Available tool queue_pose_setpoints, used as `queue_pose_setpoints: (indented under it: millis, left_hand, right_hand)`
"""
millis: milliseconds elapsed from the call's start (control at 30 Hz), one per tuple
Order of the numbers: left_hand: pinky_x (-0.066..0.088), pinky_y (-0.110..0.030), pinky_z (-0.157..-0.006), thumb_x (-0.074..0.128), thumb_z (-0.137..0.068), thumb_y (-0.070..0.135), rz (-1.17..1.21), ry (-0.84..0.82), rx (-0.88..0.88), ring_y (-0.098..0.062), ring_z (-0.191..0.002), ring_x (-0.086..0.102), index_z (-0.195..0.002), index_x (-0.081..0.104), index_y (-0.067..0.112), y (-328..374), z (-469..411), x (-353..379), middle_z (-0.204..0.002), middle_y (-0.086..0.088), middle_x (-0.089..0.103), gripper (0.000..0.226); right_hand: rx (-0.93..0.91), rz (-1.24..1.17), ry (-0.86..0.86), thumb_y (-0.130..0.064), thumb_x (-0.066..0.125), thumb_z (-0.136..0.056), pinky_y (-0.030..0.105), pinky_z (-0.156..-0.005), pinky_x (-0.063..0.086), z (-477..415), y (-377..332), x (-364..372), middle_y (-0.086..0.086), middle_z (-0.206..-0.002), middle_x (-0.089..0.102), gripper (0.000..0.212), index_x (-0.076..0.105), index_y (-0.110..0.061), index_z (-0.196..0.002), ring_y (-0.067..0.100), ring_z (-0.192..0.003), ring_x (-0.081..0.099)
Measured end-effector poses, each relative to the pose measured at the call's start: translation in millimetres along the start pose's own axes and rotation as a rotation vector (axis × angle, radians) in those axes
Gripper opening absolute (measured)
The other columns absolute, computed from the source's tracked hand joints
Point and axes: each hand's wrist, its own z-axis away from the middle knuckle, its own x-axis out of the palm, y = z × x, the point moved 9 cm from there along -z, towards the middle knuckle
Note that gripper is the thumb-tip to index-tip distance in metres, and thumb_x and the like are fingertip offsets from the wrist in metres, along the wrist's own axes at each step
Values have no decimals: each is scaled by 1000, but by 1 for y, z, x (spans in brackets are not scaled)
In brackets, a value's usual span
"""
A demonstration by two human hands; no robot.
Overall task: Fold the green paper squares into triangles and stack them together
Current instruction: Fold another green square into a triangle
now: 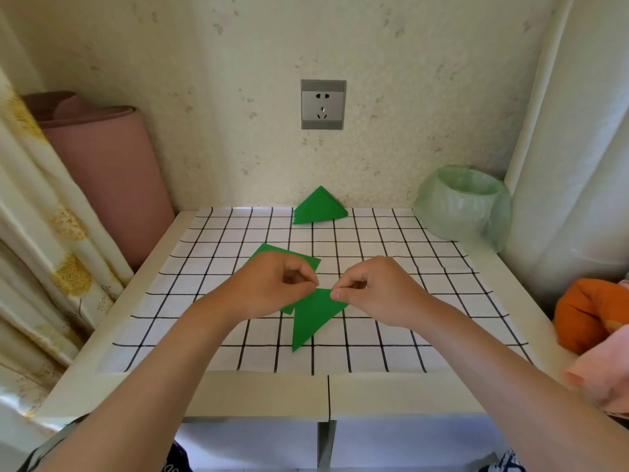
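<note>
Green paper squares [272,252] lie mostly hidden beneath left hand [272,284].

Both hands [272,284] [377,291] pinch green triangle [311,318] w/ fingers [335,294]

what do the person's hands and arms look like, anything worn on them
Both the left hand and the right hand are bare: no gloves, rings or watch show. The forearms are uncovered, with no sleeves in view.
</note>
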Motion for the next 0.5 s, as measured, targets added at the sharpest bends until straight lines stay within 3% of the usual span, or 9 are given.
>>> queue_pose_setpoints:
  millis: [133, 233, 300, 400, 500]
  left_hand:
    - [56, -25, -73, 71, -86, 23, -54, 6, 49, -7, -75, 67, -85, 77, 22, 12, 1, 12, -78, 8, 73, 6]
    - [57, -27, -72, 73, -84, 20, -63, 14, 42, -8, -72, 67, -82, 77, 21, 11, -1, 9, -76, 8, 73, 5]
    - [57, -25, -71, 74, -83, 19, -67, 10, 51, -7, -71, 68, -82, 78, 22, 9, -2, 5, -76, 9, 73, 5]
    - [54, -18, -68, 74, -84, 16, -37, 26, 37, -5, -69, 68, -80, 78, 23, 4, -2, -7, -74, 10, 74, 9]
    - [59, -29, -74, 72, -85, 13, 56, 25, -34, -16, -72, 72, -79, 77, 16, -6, -1, -17, -73, 0, 75, 8]
  right_hand:
    - [13, -14, -9, -27, 77, -84, 22, -64, 51, -1, -3, 5, -13, -70, 72, 5, 79, -27, -79, 3, -62, 63]
    - [9, -44, -10, -24, 76, -85, 18, -65, 47, 0, -5, 4, -17, -68, 71, 6, 79, -26, -79, -3, -63, 62]
    - [29, -67, -10, -21, 75, -85, 16, -66, 46, 0, -5, 2, -18, -68, 70, 7, 78, -24, -79, -6, -63, 62]
    - [61, -92, 2, -20, 75, -86, 24, -69, 54, -1, -1, -4, -13, -72, 73, 8, 78, -23, -79, -1, -63, 65]
    - [79, -121, 11, -19, 74, -86, 29, -72, 58, -2, 3, -9, -13, -77, 74, 12, 77, -26, -77, 7, -63, 68]
